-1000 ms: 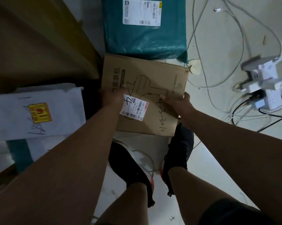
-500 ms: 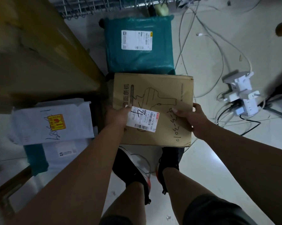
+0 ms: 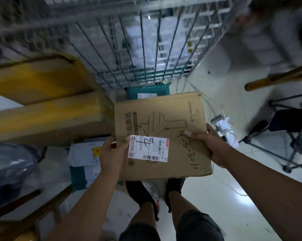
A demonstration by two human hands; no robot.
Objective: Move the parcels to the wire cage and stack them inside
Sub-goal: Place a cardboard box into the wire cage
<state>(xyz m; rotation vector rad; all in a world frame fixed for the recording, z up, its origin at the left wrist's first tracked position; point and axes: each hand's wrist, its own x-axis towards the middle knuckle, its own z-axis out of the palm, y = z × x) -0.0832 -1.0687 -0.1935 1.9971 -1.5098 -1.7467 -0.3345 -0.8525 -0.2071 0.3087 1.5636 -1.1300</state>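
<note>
A flat brown cardboard parcel [image 3: 164,122] with a white shipping label and handwritten numbers is lifted in front of me, above my feet. My left hand [image 3: 112,153] grips its left edge, thumb on the label. My right hand [image 3: 207,141] grips its right edge, thumb on top. The wire cage [image 3: 146,49] stands straight ahead, blurred, with pale parcels visible behind its bars. A teal parcel [image 3: 146,92] lies on the floor at the cage's foot, mostly hidden by the held box.
Large yellow-brown boxes [image 3: 47,117] stack at the left. A white bag with a yellow sticker [image 3: 86,153] lies on the floor beside my left hand. A power strip and cables [image 3: 225,126] sprawl on the right, near a black stand [image 3: 277,150].
The cardboard parcel has been lifted off the floor in both hands. My view has swung upward, bringing the wire cage into sight.
</note>
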